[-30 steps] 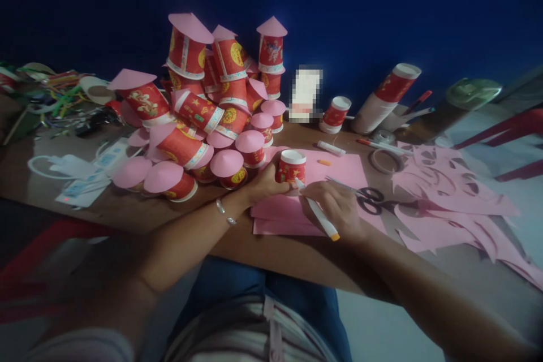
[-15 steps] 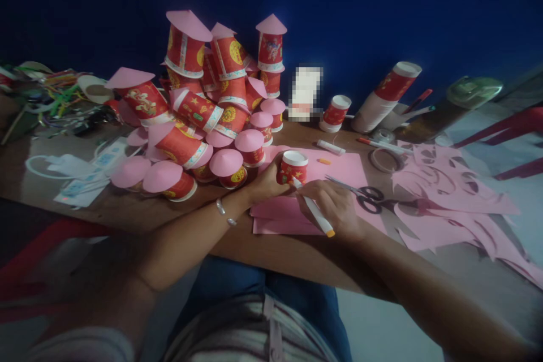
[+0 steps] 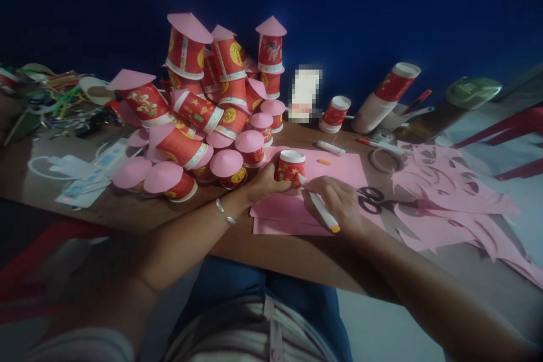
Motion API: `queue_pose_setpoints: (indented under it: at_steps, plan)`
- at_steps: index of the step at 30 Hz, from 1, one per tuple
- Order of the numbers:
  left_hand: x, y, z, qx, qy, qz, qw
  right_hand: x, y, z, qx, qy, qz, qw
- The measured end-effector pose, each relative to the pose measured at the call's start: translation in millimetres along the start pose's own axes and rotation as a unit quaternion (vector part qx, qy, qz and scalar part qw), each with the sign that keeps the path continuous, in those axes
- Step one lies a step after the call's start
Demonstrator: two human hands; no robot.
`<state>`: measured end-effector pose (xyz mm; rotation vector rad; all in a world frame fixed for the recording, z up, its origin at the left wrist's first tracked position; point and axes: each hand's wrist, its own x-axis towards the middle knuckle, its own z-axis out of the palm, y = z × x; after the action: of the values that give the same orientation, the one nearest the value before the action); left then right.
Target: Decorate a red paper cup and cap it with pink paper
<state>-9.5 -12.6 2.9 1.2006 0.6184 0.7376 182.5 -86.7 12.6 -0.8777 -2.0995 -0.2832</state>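
View: head camera, slightly soft.
Cup: red paper cup (image 3: 292,168), white end up, roughly upright, above the pink sheets (image 3: 271,224) on the tabletop (image 3: 237,244); underside covered, cannot tell if it rests on paper.
Left grip (image 3: 263,183): bare hand closed around side and lower part of cup, thumb across the front; far fingers hidden.
Right grip (image 3: 337,195): closed pen-style on white marker (image 3: 324,212), orange end toward the person.
Marker tip: at cup's front wall, near printed star; contact or small gap, cannot tell.
Step in hand: judged to be marking or drawing on cup wall.
Move calls for: firm left hold without denting the paper, light controlled tip pressure.
Loose bits: orange cap (image 3: 324,162) and white tube (image 3: 331,148) beyond the hands; dark-handled scissors (image 3: 368,201) beside right grip.
Person's left: cluster of red cups with pink cones (image 3: 227,163), some upright, some tilted; power strip (image 3: 91,175).
Person's right: cut pink scraps (image 3: 449,184), tape ring (image 3: 385,162), leaning cup stack (image 3: 387,95).
Hard to see: scissor blades hidden behind right grip; fresh ink not discernible; pixelated patch near the wall unreadable; rear cups overlap, count unclear; scraps cut off at frame edge.
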Motion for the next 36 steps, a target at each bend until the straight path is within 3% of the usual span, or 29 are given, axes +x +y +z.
queue_pose_setpoints:
  at_steps: [11,25,36]
  plan:
    - [0.1,-4.6,-6.8,-0.076,-0.039,0.021,0.996,6.9,0.7,-3.7,-0.011,0.020,0.008,1.000]
    - [1.3,-7.0,-12.1,-0.076,-0.053,0.038,0.995,11.4,0.7,-5.9,-0.011,0.019,0.017,1.000]
    - [-0.7,-0.8,-6.9,-0.070,-0.061,0.007,0.996,8.1,-0.9,-5.0,0.001,0.048,0.011,0.999]
